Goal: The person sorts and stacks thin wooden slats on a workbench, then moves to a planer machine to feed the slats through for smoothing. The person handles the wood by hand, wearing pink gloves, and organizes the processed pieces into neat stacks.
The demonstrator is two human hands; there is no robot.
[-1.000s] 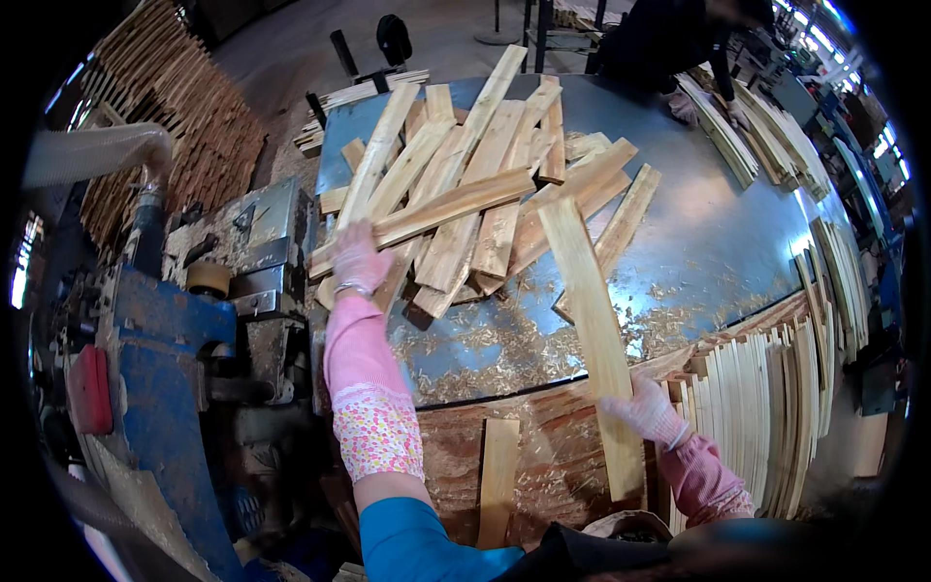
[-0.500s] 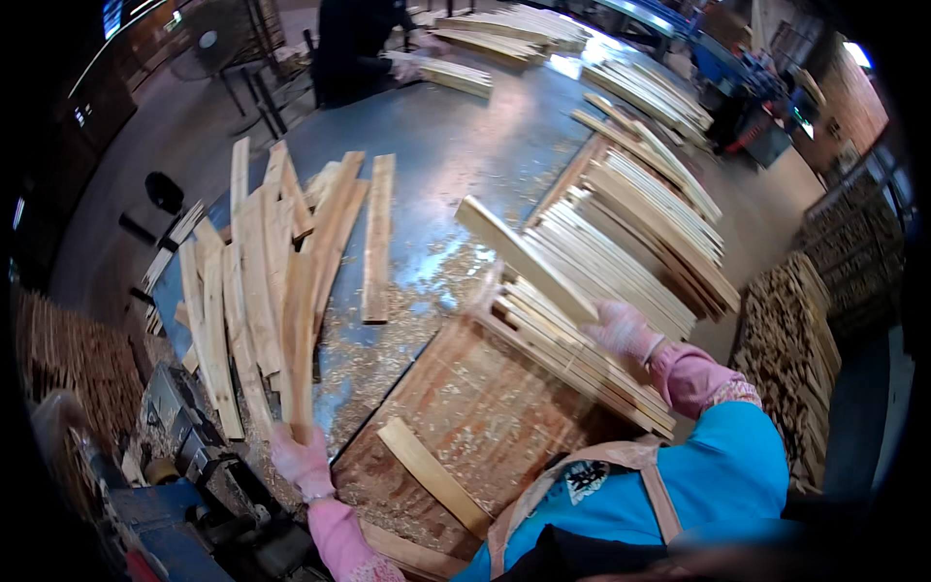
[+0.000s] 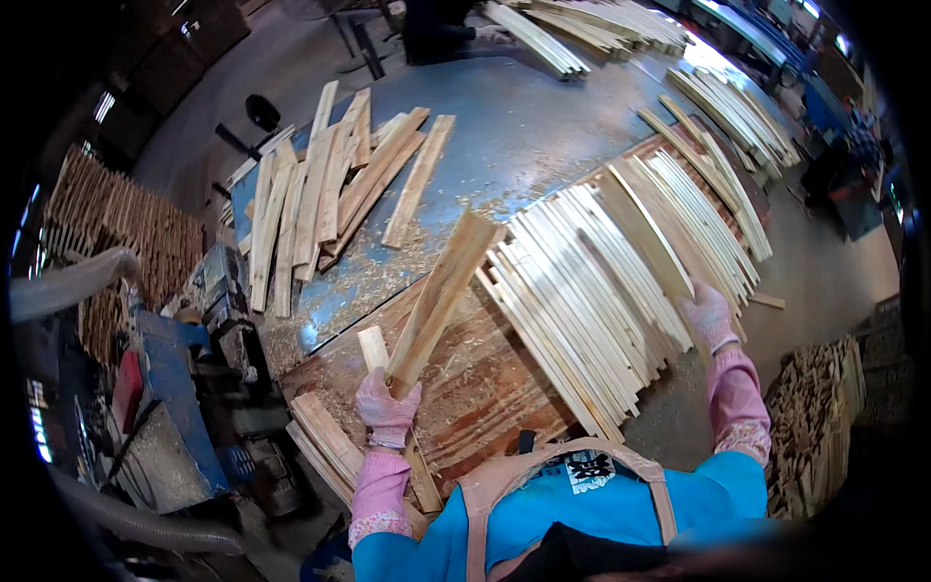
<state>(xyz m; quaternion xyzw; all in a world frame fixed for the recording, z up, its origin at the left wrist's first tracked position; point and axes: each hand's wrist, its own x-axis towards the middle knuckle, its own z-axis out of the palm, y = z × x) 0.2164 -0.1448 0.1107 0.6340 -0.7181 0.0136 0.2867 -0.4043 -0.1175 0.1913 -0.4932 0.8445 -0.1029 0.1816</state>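
**Two planks held, one per hand; L plank lies across the row's lie, R plank along it**

Clock read from the wearer, 12 straight ahead; left hand [image 3: 389, 403] is at approx. 10, fingers wrapped round the nr end of a tan plank [image 3: 441, 296]; its long axis runs 7 to 1, far end just beside the far L corner of the row of pale strips [image 3: 572, 301]; can't tell from here if they touch; right hand [image 3: 709, 315] is at approx. 1, its grip narrow on the nr end of a thin-edged plank [image 3: 645, 228], long axis 11 to 5, about the same lie as the strips.

Key relation: row sits at 2 from the L grip, at 9 from the R; R hand is clearly nearer, right at the row's R-hand part; L hand is well apart, only its plank's far end reaching over; so the L plank sits at an angle to the strips, the R one nearly parallel w/ them.

Elsewhere: loose pile of planks [image 3: 339, 184] at 11 on the metal tabletop [image 3: 504, 116], w/ a single plank [image 3: 419, 181] lying just R of it; shavings scattered nr; brown wooden surface [image 3: 475, 417] betw. L hand and row; blue machine [image 3: 179, 359] out toward 10, beyond the L hand.
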